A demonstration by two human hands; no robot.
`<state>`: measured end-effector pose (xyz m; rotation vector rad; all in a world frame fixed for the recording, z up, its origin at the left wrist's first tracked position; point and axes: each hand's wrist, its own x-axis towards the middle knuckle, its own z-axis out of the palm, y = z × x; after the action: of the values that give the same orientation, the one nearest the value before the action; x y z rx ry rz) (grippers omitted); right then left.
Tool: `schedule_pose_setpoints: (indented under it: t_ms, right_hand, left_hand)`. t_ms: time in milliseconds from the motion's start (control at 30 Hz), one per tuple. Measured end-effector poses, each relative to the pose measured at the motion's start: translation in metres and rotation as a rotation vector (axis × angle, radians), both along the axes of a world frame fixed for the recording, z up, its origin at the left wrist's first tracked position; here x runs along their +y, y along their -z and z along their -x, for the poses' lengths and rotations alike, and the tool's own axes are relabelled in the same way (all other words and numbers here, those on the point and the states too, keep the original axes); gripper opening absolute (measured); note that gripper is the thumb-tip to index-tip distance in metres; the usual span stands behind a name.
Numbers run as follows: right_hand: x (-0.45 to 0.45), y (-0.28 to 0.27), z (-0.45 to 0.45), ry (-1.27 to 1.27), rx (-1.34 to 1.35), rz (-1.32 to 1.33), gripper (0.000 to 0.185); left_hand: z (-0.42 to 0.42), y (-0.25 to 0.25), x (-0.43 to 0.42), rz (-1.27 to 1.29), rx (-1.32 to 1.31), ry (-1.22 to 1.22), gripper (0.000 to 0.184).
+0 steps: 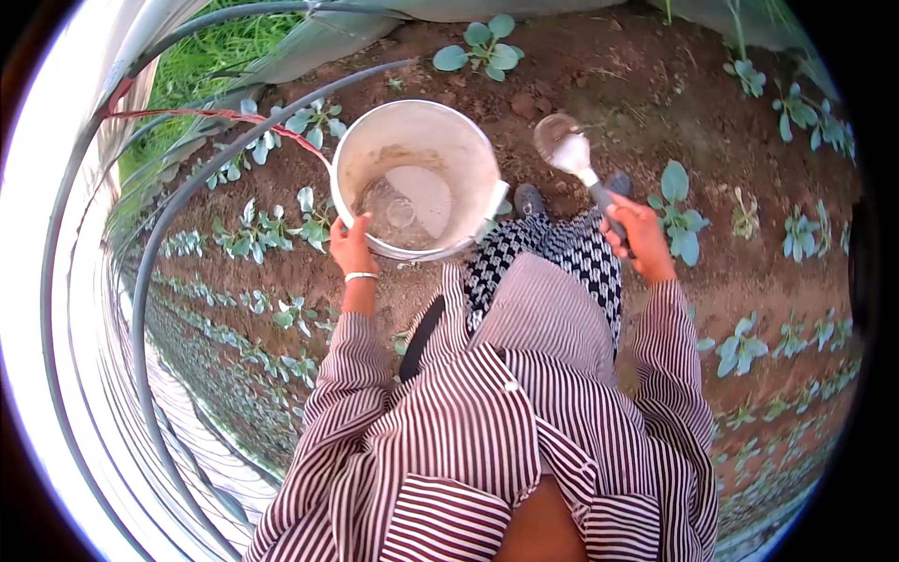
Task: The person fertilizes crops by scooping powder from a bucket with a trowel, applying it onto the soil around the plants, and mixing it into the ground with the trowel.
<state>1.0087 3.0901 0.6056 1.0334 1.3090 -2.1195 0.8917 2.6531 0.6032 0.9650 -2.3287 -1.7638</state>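
My left hand (353, 248) is closed on the near left rim of a white bucket (468, 155), the thumb over the edge. The bucket tilts so that I see inside: its wall is stained brown, and its bottom is partly pale, partly grey-brown, with a round ring mark. What covers the bottom I cannot make out. In my right hand (641, 234) is a hand trowel (601, 195), gripped by its dark handle. Its rounded head is slightly blurred, bright white near the neck, and hangs over brown soil to the right of the bucket, apart from it.
Leafy young plants stand in rows on both sides; one plant (682, 220) grows close to my right hand, another (482, 51) beyond the bucket. Curved dark hoops (154, 253) and plastic sheeting rise at the left. A red cord (225, 114) runs there. My shoes (529, 199) are below.
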Motion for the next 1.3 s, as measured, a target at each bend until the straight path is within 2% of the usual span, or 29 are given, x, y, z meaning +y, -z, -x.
schedule_pose_setpoints:
  t_ms: [100,133,167,200,267,333,433,467,533,633,700,767,833,933,967,1067,1200,1300]
  right_hand:
    - [-0.039,0.007,0.045,-0.302,0.032,0.072,0.04]
    - [-0.055,0.011,0.059,-0.382,0.037,0.082,0.036]
    - [-0.07,0.022,0.074,-0.51,0.033,0.022,0.026]
    - [-0.086,0.042,0.086,-0.643,0.021,-0.037,0.026]
    - [-0.121,0.114,0.094,-0.935,0.238,-0.27,0.027]
    - [-0.147,0.14,0.111,-1.004,0.057,-0.455,0.024]
    - [-0.168,0.205,0.094,-1.416,0.757,-1.218,0.023]
    - [-0.172,0.222,0.092,-1.465,0.753,-1.217,0.022]
    - [-0.177,0.244,0.086,-1.56,0.752,-1.214,0.023]
    - [-0.173,0.259,0.08,-0.958,0.355,-0.92,0.026]
    - [-0.156,0.253,0.074,-0.859,0.367,-0.857,0.026]
    - [-0.138,0.213,0.095,-0.579,-0.138,-0.16,0.027]
    - [-0.123,0.193,0.107,-0.59,-0.181,0.013,0.03]
    - [-0.115,0.193,0.117,-0.573,-0.166,0.168,0.035]
    - [-0.113,0.196,0.122,-0.596,-0.154,0.222,0.041]
    - [-0.112,0.179,0.14,-0.696,-0.107,0.156,0.042]
    - [-0.108,0.168,0.152,-0.677,-0.134,0.141,0.041]
    - [-0.108,0.154,0.169,-0.648,-0.166,0.151,0.043]
  left_hand:
    - [0.005,-0.011,0.03,0.189,-0.096,0.123,0.047]
    - [0.003,-0.004,0.033,0.177,-0.099,0.141,0.047]
    - [0.003,-0.006,0.044,0.2,-0.114,0.165,0.048]
    - [0.003,-0.014,0.059,0.219,-0.138,0.188,0.048]
    - [-0.001,-0.017,0.073,0.217,-0.145,0.262,0.05]
    - [-0.003,-0.013,0.089,0.186,-0.139,0.317,0.05]
    - [-0.011,-0.014,0.112,0.153,-0.166,0.379,0.051]
    - [-0.015,-0.007,0.114,0.206,-0.132,0.414,0.053]
    - [-0.02,-0.001,0.122,0.14,-0.1,0.416,0.055]
    - [-0.022,0.008,0.126,0.064,-0.116,0.336,0.058]
    - [-0.021,0.016,0.119,0.071,-0.133,0.268,0.059]
    - [-0.019,0.029,0.111,0.111,-0.16,0.234,0.062]
    - [-0.015,0.039,0.106,0.117,-0.161,0.207,0.063]
    - [-0.014,0.058,0.101,0.202,-0.207,0.148,0.064]
    - [-0.016,0.073,0.094,0.227,-0.119,0.195,0.058]
    - [-0.016,0.097,0.081,0.317,-0.182,0.145,0.058]
    - [-0.015,0.13,0.063,0.368,-0.2,-0.012,0.059]
    - [-0.022,0.148,0.043,0.263,-0.216,-0.169,0.055]
